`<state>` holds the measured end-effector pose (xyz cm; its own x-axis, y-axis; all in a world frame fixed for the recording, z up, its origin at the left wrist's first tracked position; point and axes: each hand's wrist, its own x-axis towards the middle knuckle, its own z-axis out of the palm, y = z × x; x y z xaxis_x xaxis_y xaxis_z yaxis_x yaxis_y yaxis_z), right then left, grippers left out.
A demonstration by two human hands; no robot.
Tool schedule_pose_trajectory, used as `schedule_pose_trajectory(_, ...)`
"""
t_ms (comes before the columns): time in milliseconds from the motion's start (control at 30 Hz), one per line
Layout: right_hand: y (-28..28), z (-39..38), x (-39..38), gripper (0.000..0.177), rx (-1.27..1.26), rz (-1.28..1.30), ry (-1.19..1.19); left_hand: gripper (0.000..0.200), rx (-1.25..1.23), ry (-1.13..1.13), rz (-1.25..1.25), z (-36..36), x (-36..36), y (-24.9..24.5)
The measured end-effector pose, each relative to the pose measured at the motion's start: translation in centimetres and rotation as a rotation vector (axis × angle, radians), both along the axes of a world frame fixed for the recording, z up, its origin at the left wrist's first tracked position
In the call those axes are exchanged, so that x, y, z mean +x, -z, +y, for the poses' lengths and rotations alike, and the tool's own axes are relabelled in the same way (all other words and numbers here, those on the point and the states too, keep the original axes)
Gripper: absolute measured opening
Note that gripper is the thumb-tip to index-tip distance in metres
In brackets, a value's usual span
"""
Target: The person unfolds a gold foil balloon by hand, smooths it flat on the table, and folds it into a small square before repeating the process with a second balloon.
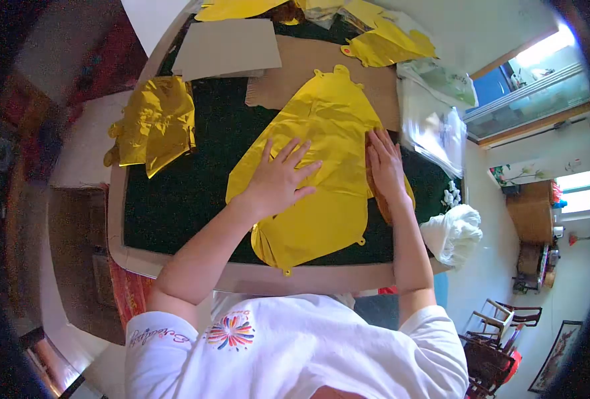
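Observation:
A flat, uninflated gold foil balloon [331,219] with small tabs along its edge lies on the dark green table cover, in front of me. My left hand [278,179] rests on its left part, palm down and fingers spread. Along the balloon's right edge, my right hand [387,163] lies flat with its fingers extended close together. Beneath that hand and wrist, a darker gold flap shows at the edge, partly hidden. Creases run across the upper half of the foil.
A crumpled gold foil balloon [165,120] lies at the left, near grey card sheets [228,46]. Brown cardboard [295,63] sits behind. More gold foil [391,43] lies at the back. Clear plastic bags [431,120] and a white bundle [452,233] line the right edge.

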<state>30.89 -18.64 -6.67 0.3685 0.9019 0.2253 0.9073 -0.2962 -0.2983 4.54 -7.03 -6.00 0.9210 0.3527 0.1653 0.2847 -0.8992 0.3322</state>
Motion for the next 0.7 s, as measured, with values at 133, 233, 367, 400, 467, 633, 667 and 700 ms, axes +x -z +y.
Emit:
schedule_pose_trajectory(133,-1.7,0.1,-0.7,0.041,0.041,-0.004,0.013,0.051,-0.001,-0.011,0.034,0.0,0.3,0.2)
schedule_pose_trajectory(233,-3.0,0.4,-1.6,0.041,0.059,-0.085,-0.107,0.053,-0.01,-0.003,0.044,0.0,0.4,0.0)
schedule_pose_trajectory(367,-2.9,1.3,-3.4,0.041,-0.01,-0.131,-0.228,0.057,0.041,-0.019,0.018,0.0,0.4,-0.5)
schedule_pose_trajectory(400,-2.6,1.4,-3.5,0.041,-0.047,-0.114,-0.234,0.058,0.059,-0.03,0.009,0.0,0.5,-0.5)
schedule_pose_trajectory(467,-2.1,1.5,-3.6,0.041,-0.083,-0.095,-0.244,0.059,0.068,-0.036,0.014,0.1,0.4,-0.2)
schedule_pose_trajectory(633,-1.8,1.6,-3.8,0.042,-0.048,-0.066,-0.261,0.061,0.075,-0.058,0.065,-0.1,0.3,0.0)
schedule_pose_trajectory(667,-1.7,1.6,-3.7,0.042,-0.05,-0.063,-0.258,0.058,0.072,-0.069,0.059,-0.1,0.4,0.0)
schedule_pose_trajectory(700,-1.6,1.7,-3.6,0.042,-0.055,-0.07,-0.261,0.056,0.071,-0.081,0.051,-0.1,0.4,0.1)
